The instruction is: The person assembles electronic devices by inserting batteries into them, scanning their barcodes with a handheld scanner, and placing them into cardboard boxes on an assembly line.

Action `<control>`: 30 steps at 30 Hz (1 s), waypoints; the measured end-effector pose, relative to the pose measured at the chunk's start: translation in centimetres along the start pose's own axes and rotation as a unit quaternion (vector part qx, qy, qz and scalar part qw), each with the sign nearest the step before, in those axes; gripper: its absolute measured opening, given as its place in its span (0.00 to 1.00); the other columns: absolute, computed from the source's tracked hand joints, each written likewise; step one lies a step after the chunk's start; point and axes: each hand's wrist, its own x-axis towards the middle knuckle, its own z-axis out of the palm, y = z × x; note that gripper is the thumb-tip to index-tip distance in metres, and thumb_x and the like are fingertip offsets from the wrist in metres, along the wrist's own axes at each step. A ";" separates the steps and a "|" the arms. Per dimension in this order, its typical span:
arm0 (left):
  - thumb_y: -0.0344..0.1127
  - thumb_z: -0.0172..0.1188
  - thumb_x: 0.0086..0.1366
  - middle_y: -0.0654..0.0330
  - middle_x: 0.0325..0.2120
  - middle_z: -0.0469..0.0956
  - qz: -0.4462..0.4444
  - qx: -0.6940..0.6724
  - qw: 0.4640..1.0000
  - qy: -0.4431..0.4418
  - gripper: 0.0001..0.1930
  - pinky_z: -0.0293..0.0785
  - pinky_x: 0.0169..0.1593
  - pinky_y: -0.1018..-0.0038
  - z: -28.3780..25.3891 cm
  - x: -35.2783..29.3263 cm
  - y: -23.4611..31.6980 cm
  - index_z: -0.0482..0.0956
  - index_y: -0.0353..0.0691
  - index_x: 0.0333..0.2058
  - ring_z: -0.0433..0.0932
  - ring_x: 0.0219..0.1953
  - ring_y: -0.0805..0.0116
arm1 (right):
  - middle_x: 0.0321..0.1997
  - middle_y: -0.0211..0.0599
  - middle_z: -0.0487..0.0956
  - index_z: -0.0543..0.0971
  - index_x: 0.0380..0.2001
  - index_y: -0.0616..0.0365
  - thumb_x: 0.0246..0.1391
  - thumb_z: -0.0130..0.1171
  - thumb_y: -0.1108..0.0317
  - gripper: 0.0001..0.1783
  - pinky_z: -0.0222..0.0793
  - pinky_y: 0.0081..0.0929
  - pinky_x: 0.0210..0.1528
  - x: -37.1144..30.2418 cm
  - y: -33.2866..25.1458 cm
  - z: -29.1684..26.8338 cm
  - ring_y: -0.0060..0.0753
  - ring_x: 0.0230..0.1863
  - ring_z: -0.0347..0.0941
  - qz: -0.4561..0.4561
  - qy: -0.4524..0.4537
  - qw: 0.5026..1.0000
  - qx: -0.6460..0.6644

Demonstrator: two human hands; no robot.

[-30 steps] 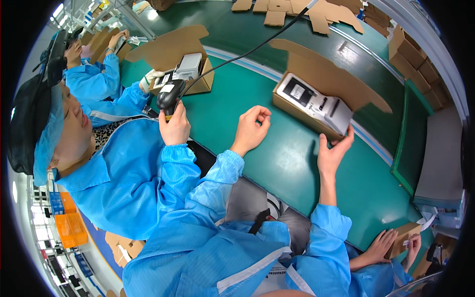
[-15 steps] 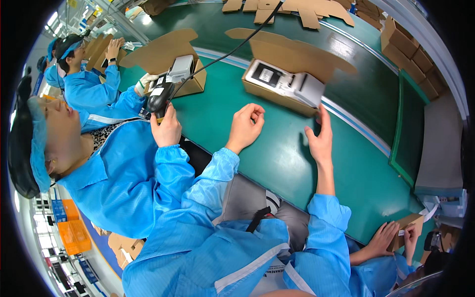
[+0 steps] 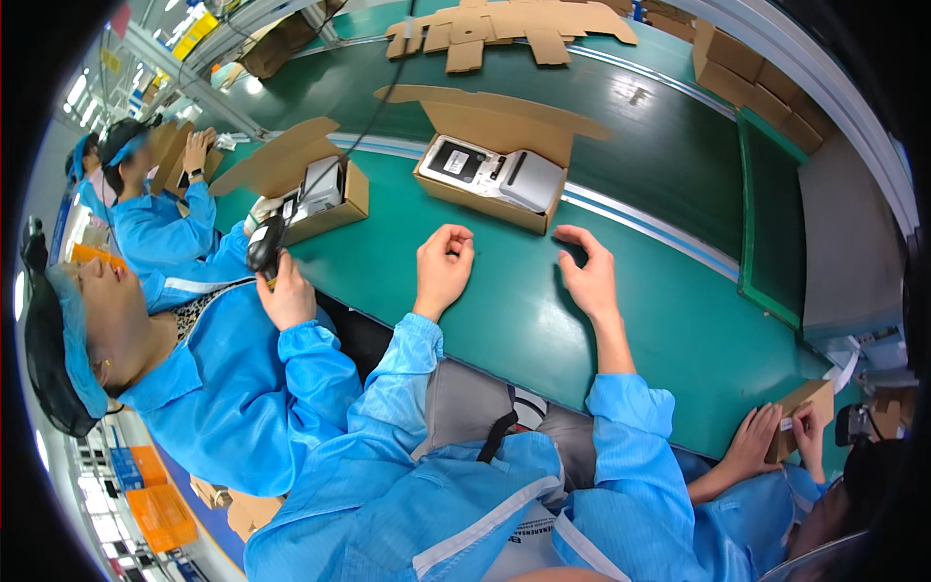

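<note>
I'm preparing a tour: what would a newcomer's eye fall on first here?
Probably the open cardboard box on the green table, with a grey-and-white device inside, just beyond the wearer's left hand and right hand. Next, at left, a co-worker in blue holding a black scanner. Flattened cardboard lies near the top.

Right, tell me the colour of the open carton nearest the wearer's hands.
The open carton is plain brown cardboard; it shows best in the head view.
</note>
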 end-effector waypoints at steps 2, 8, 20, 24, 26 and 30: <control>0.23 0.62 0.61 0.60 0.28 0.80 0.001 -0.005 1.000 -0.013 0.03 0.76 0.29 0.79 0.1 0.1 -0.1 0.79 0.32 0.34 0.77 0.26 0.77 | 0.47 0.44 0.85 0.80 0.48 0.64 0.51 0.56 0.78 0.19 0.71 0.32 0.60 0.0 -0.1 -0.1 0.40 0.53 0.80 0.006 0.005 1.000 0.000; 0.23 0.61 0.63 0.61 0.30 0.80 -0.042 -0.049 0.998 -0.022 0.03 0.75 0.29 0.80 0.1 -0.2 -0.7 0.79 0.31 0.36 0.77 0.28 0.79 | 0.46 0.46 0.85 0.80 0.47 0.64 0.52 0.55 0.77 0.18 0.72 0.33 0.58 -0.1 0.1 -0.3 0.42 0.52 0.81 0.009 0.005 1.000 0.007; 0.22 0.60 0.64 0.62 0.27 0.80 -0.038 -0.033 0.999 -0.020 0.03 0.75 0.29 0.81 0.4 -0.2 -0.9 0.79 0.31 0.36 0.75 0.26 0.80 | 0.44 0.42 0.85 0.80 0.47 0.64 0.53 0.54 0.77 0.18 0.72 0.31 0.56 -0.1 -0.2 -0.3 0.37 0.50 0.81 0.031 0.000 1.000 0.003; 0.22 0.60 0.64 0.62 0.28 0.79 -0.018 -0.036 0.999 -0.016 0.03 0.75 0.29 0.81 0.4 -0.2 -1.2 0.79 0.31 0.36 0.75 0.27 0.80 | 0.44 0.42 0.85 0.80 0.47 0.64 0.53 0.54 0.77 0.17 0.72 0.31 0.56 -0.2 -0.3 -0.3 0.37 0.50 0.81 0.044 -0.006 0.999 -0.002; 0.22 0.60 0.64 0.62 0.28 0.79 -0.027 -0.042 0.999 -0.020 0.03 0.75 0.29 0.81 0.4 -0.4 -1.2 0.79 0.30 0.36 0.75 0.27 0.80 | 0.45 0.42 0.85 0.81 0.47 0.62 0.53 0.55 0.75 0.17 0.75 0.30 0.48 -0.3 0.1 -0.2 0.39 0.48 0.81 0.014 0.012 1.000 0.001; 0.22 0.60 0.64 0.63 0.28 0.79 -0.034 -0.046 0.998 -0.015 0.03 0.75 0.29 0.82 0.3 -0.3 -1.0 0.79 0.31 0.36 0.75 0.27 0.81 | 0.44 0.42 0.85 0.81 0.47 0.62 0.53 0.55 0.75 0.17 0.75 0.30 0.48 -0.2 0.5 -0.1 0.39 0.47 0.82 0.014 0.014 1.000 0.004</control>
